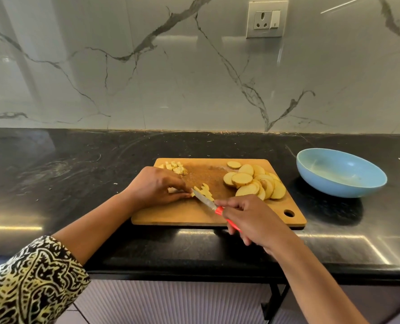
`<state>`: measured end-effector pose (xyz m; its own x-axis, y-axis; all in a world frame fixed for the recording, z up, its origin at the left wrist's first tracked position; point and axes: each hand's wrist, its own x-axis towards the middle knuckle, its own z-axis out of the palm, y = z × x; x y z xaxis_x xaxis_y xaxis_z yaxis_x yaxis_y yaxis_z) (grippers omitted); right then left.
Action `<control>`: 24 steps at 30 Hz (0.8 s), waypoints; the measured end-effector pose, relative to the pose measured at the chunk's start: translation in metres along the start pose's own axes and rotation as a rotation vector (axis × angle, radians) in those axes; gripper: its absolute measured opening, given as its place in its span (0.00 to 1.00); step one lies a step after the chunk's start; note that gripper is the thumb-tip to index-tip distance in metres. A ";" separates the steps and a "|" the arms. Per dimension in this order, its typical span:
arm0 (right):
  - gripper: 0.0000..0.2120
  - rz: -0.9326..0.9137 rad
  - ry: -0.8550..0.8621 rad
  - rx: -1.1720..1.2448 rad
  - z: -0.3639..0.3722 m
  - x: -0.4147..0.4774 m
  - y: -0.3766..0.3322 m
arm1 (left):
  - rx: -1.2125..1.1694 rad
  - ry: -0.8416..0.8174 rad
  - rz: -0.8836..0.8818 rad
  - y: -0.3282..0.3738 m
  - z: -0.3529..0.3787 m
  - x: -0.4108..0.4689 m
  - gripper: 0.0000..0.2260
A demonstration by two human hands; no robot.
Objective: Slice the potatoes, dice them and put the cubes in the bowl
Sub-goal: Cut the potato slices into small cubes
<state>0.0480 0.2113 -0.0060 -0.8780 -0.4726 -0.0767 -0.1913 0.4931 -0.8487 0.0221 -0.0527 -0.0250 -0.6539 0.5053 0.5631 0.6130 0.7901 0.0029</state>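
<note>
Gripping the knife (204, 199) in the right hand (248, 220), blade across potato strips (204, 191) on the board (189, 217); pinching those strips with the left hand (155, 185) from nine o'clock. Over at eleven, heaped cubes (176, 167); at two, stacked slices (255, 181); at three, off the board, the bowl (339, 181)

The black countertop (77, 160) bears a wooden cutting board (182, 216) under the left hand (154, 185) and a blue bowl (334, 185) beyond the right hand (248, 220).
</note>
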 end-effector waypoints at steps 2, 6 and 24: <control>0.14 0.037 0.024 0.148 -0.004 0.001 0.002 | 0.001 0.007 0.001 -0.001 -0.001 0.001 0.13; 0.13 0.021 0.095 0.235 -0.008 0.002 0.007 | -0.007 -0.011 -0.018 0.000 -0.001 0.001 0.14; 0.18 -0.213 0.393 0.030 0.006 0.009 0.024 | -0.308 -0.422 -0.286 0.007 0.013 0.030 0.19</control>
<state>0.0385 0.2140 -0.0301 -0.9214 -0.2451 0.3015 -0.3784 0.3906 -0.8392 0.0015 -0.0278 -0.0188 -0.8929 0.4319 0.1274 0.4461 0.8097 0.3813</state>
